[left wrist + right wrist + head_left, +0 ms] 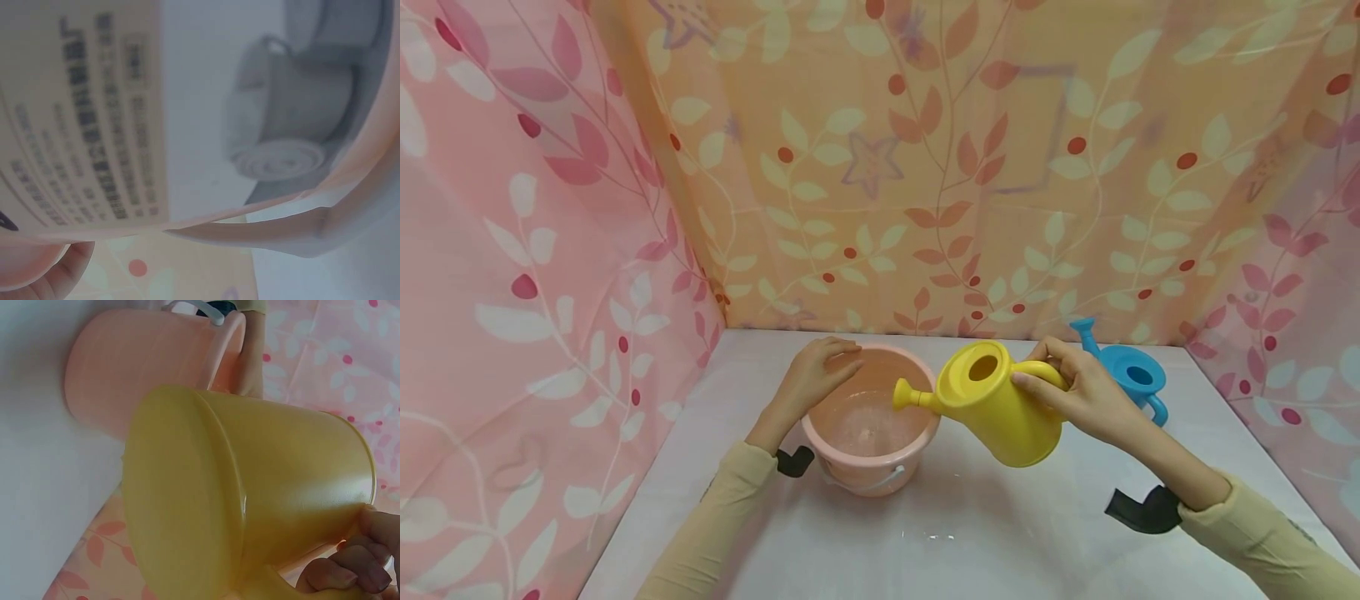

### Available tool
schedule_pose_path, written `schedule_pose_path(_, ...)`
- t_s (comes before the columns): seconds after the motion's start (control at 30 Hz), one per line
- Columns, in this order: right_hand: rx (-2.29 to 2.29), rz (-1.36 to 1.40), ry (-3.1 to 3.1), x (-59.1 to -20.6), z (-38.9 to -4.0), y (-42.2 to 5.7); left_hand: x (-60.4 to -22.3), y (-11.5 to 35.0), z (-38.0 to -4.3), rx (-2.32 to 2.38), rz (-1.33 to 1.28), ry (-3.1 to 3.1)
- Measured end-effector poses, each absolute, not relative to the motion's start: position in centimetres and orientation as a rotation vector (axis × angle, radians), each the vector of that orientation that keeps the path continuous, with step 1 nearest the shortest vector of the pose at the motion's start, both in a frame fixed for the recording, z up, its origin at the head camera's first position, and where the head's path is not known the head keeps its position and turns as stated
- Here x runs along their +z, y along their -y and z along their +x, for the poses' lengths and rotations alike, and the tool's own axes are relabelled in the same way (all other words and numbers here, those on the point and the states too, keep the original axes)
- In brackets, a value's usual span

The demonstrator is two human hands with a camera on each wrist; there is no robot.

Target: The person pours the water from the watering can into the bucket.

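My right hand [1078, 387] grips the handle of a yellow watering can [1000, 408], which is tilted toward the left. Its spout reaches over the right rim of a pink bucket [868, 475] that holds clear water. Fingers of that hand curl round the handle in the right wrist view, where the can's base faces the camera. My left hand [816, 375] is at the bucket's left back rim, its fingers and thumb extended and apart. Close up in the left wrist view is the bucket's outer wall with a printed label [94, 125]; only fingertips [72, 269] show past the rim.
Behind the right hand stands a blue watering can [1135, 371] with its spout to the left. Small wet drops [940, 537] lie on the white tabletop [1000, 542]. Patterned cloth [940, 167] closes off the back and both sides. A pale bail handle hangs at the bucket's front.
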State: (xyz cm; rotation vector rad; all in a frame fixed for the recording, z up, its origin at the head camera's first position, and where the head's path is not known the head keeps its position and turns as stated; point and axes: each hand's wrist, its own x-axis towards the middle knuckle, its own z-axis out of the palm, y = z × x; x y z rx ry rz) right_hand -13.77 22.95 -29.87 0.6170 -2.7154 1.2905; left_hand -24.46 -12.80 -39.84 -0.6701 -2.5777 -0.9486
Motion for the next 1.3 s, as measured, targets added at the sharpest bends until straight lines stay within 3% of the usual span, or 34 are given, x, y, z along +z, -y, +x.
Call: schedule_pose_path(1.3,1.210,0.691,2.686,-29.41,-13.80,-22.53,-39.80,12.84,-24.36,-0.972,-0.662,2.594)
